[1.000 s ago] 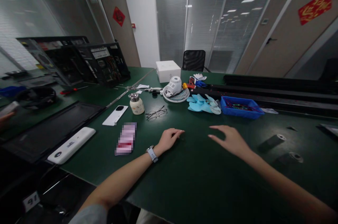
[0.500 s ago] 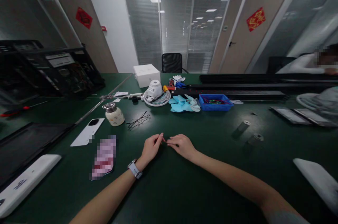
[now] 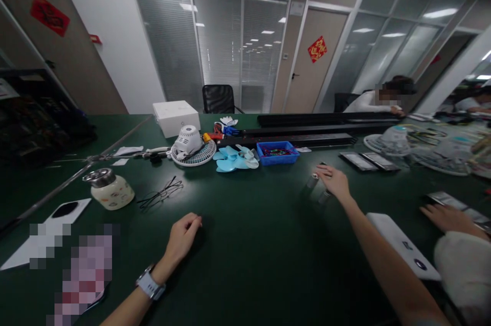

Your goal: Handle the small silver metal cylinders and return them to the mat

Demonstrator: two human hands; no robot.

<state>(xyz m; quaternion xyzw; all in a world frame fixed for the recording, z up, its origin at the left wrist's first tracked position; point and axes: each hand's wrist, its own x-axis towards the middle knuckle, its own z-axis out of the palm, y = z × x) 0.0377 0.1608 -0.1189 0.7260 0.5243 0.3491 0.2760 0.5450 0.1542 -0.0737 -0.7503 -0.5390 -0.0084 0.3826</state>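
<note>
While one broad green surface [image 3: 249,264] fills the lower half of the frame, the step in hand looks, I judge, like a right-handed grasp at something small right of centre. At least three long black bars [image 3: 326,120] lie toward the back, above and right of centre. One white box [image 3: 176,118] sits left of centre, with one white fan part [image 3: 188,140] just beside it. One white slab [image 3: 402,246] lies at lower right; one blue tray [image 3: 278,160] sits near mid-frame. Two hands are the wearer's: the left hand [image 3: 183,236], lower left of centre, has its fingers loosely curled in, nothing seen in them; the right hand [image 3: 334,181], right of centre, has its fingers bent forward. One cream flask [image 3: 113,192] and one pair of glasses [image 3: 163,193] are at left. Smallest are two grey cylinders [image 3: 312,181], close together at the right fingers; whether these grip or merely hover, I cannot tell. A firm hold would call for closing round one cylinder without knocking its neighbour.
</note>
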